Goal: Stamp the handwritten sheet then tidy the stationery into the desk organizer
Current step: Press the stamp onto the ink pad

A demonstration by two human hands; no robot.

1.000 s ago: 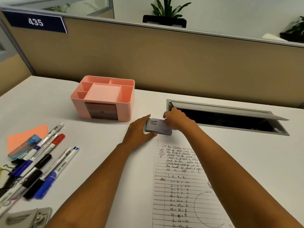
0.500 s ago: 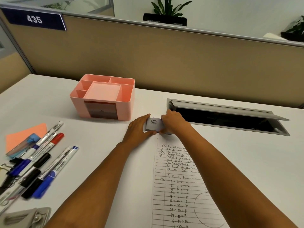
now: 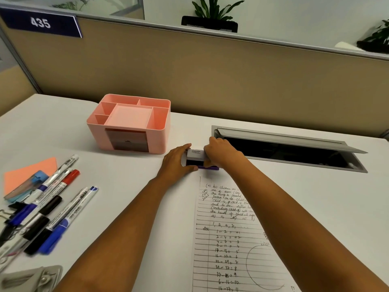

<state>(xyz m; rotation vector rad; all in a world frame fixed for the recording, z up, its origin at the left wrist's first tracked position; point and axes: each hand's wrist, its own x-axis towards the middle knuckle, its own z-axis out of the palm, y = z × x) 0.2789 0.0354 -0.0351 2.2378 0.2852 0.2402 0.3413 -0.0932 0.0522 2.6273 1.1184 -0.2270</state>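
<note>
A grey ink-pad case (image 3: 195,155) sits just beyond the top edge of the handwritten lined sheet (image 3: 228,239). Its lid is lifted at the front, and a purple pad edge shows underneath. My left hand (image 3: 177,162) grips the case's left side and base. My right hand (image 3: 221,153) grips the lid from the right, hiding that end. The pink desk organizer (image 3: 130,125) stands to the left behind them, its compartments holding nothing that I can see.
Several markers (image 3: 52,209), an orange sticky pad (image 3: 27,174), a blue eraser and black binder clips (image 3: 12,209) lie at the left. A grey punch (image 3: 31,278) sits at the bottom left. An open cable hatch (image 3: 288,150) lies right of my hands.
The ink-pad lid has come up from flat, showing the purple pad beneath. My right hand has slid left over the lid; my left hand holds its place.
</note>
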